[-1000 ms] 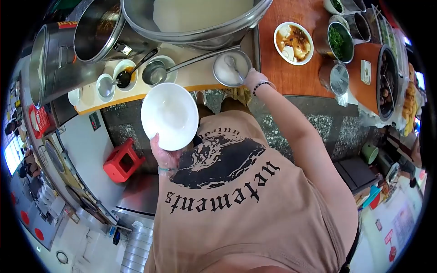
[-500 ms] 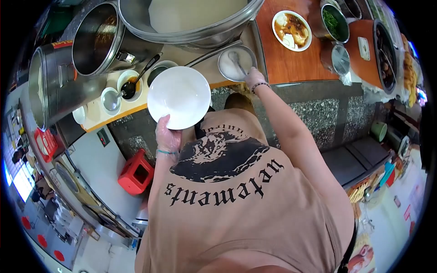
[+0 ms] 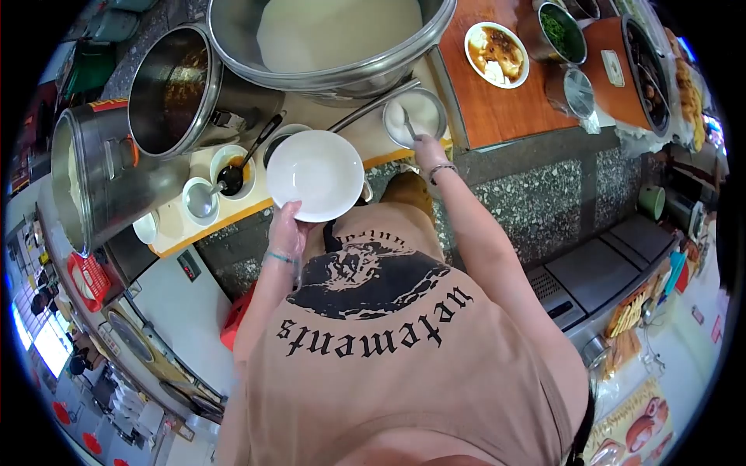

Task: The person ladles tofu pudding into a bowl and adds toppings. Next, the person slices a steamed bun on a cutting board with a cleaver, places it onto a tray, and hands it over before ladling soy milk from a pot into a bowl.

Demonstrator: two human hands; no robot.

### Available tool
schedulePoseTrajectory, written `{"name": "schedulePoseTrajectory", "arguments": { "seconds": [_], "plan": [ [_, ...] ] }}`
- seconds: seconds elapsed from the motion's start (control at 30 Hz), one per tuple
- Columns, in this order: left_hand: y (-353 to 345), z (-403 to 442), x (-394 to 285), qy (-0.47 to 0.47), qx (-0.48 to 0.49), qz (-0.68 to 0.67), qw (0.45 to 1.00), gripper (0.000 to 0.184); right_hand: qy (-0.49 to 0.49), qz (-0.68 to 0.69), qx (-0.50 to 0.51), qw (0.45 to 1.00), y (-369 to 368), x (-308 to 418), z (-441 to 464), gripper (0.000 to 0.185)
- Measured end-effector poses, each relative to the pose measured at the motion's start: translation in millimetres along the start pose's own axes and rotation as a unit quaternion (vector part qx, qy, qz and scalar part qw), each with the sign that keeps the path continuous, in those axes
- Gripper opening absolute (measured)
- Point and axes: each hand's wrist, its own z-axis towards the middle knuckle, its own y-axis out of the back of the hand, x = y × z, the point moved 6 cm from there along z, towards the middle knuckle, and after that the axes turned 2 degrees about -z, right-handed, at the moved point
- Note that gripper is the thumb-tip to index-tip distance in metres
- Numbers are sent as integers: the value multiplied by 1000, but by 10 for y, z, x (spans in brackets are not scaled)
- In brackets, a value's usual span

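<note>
A white bowl (image 3: 315,175) is held by its near rim in my left hand (image 3: 288,231), which wears a clear glove. Only a thin trace of something shows inside the bowl. My right hand (image 3: 429,155), also gloved, pinches the handle of a spoon (image 3: 408,123). The spoon's head rests in white granular stuff inside a metal bowl (image 3: 436,133) at the counter's edge. Behind the white bowl, a long-handled metal ladle (image 3: 373,106) lies partly hidden. Left of it stand small bowls, one with dark sauce (image 3: 231,180) and a spoon, one with a metal ladle (image 3: 200,201).
A large basin (image 3: 334,78) of pale contents stands at the back. Two tall pots (image 3: 175,89) are at the left. On the wooden counter (image 3: 486,116) sit a filled bowl (image 3: 496,55), a tin of chopped greens (image 3: 554,33) and a brown cooker (image 3: 614,70).
The view has shifted. My left hand has moved the white bowl a little nearer the metal bowl. The spoon in my right hand now stands at a different angle in the white stuff.
</note>
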Motion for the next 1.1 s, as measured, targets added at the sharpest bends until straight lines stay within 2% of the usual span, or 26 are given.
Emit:
{"name": "schedulePoseTrajectory", "arguments": {
  "seconds": [0.03, 0.07, 0.17, 0.3, 0.4, 0.47, 0.5, 0.57, 0.6, 0.67, 0.7, 0.73, 0.8, 0.83, 0.87, 0.93, 0.97, 1.03, 1.07, 1.1],
  "plan": [
    [28, 118, 67, 18, 27, 31, 999, 55, -111, 136, 49, 983, -28, -83, -33, 29],
    [-12, 187, 80, 34, 54, 61, 996, 55, -109, 135, 49, 984, -26, -96, -39, 29],
    [-93, 363, 159, 56, 66, 113, 990, 55, -166, 387, 122, 899, -105, -192, -125, 19],
    [-276, 638, 353, 85, 93, 117, 985, 54, -183, 375, 104, 903, 124, -124, -426, 21],
    [-415, 851, 502, 90, 98, 119, 984, 53, -143, 415, 66, 896, 255, -10, -633, 25],
    [-572, 948, 612, 112, 129, 146, 975, 53, -92, 296, 70, 948, 351, 137, -786, 29],
    [-651, 958, 632, 106, 133, 161, 972, 53, -93, 292, 74, 949, 384, 213, -861, 29],
    [-710, 1033, 756, 120, 133, 133, 975, 53, 18, 49, 43, 998, 503, 439, -946, 28],
    [-723, 1054, 814, 132, 136, 109, 976, 53, 19, 46, 46, 998, 471, 364, -910, 28],
    [-637, 1117, 889, 128, 121, 96, 980, 53, -5, 169, -70, 983, 592, 126, -723, 28],
    [-529, 1155, 950, 139, 137, 75, 978, 54, -69, 127, -56, 988, 653, 83, -636, 31],
    [-404, 1182, 1004, 150, 152, 55, 975, 54, -66, 125, -51, 989, 666, 28, -499, 31],
    [-228, 1030, 899, 144, 144, 30, 978, 55, 65, -111, -67, 989, 710, 144, -200, 34],
    [-118, 913, 856, 141, 135, 7, 981, 57, 35, -111, -36, 993, 723, 164, -92, 35],
    [-29, 796, 795, 133, 125, -4, 983, 57, 48, -115, -25, 992, 733, 131, 112, 35],
    [246, 505, 678, 116, 56, -38, 991, 61, 45, -296, 60, 952, 638, -107, 559, 34],
    [338, 353, 617, 97, 55, -62, 992, 62, 60, -299, 70, 950, 639, 26, 594, 34],
    [527, 76, 556, 74, 23, -99, 992, 62, -56, -361, -23, 931, 964, 305, 563, 39],
    [622, -65, 549, 61, 4, -127, 990, 61, -45, -363, -19, 931, 967, 448, 535, 39],
    [753, -162, 598, 42, -11, -154, 987, 60, 11, -345, -57, 937, 984, 678, 522, 42]
  ]
}}
